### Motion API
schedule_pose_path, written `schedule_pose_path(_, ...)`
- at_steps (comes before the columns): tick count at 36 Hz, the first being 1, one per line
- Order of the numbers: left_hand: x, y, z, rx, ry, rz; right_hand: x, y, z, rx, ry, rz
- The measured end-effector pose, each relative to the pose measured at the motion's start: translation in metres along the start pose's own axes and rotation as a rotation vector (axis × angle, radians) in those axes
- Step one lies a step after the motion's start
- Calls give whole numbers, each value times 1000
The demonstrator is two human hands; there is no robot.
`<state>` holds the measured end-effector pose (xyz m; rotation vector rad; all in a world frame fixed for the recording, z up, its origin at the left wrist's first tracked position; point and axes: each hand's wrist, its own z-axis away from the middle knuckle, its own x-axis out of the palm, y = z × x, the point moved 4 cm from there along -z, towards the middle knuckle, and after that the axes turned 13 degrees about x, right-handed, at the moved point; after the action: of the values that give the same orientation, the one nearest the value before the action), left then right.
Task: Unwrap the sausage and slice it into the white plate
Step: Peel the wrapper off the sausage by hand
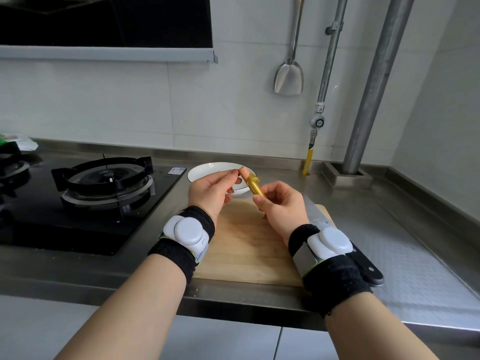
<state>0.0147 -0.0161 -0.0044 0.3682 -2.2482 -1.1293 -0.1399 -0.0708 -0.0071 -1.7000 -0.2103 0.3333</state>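
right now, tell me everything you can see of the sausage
The sausage is a short stick in a shiny golden wrapper, which looks crinkled near its upper end. It is held in the air, tilted, in front of the near rim of the white plate. The right hand grips its lower end and the left hand pinches its upper end with its fingertips.

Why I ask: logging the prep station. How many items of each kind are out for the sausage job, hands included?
Sausage: 1
White plate: 1
Cutting board: 1
Knife: 1
Hands: 2 (left hand, right hand)
Total: 6
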Motion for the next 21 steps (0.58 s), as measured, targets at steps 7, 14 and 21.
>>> schedule_pose_path(7,-1,0,0,11,-11,-72,-2,0,0,-12,26,43)
schedule_pose_path(14,-2,1,0,-2,35,-113,-1,-1,0,-20,36,66)
schedule_pose_path(21,-2,3,2,-2,45,-122,-1,0,0,-13,36,69)
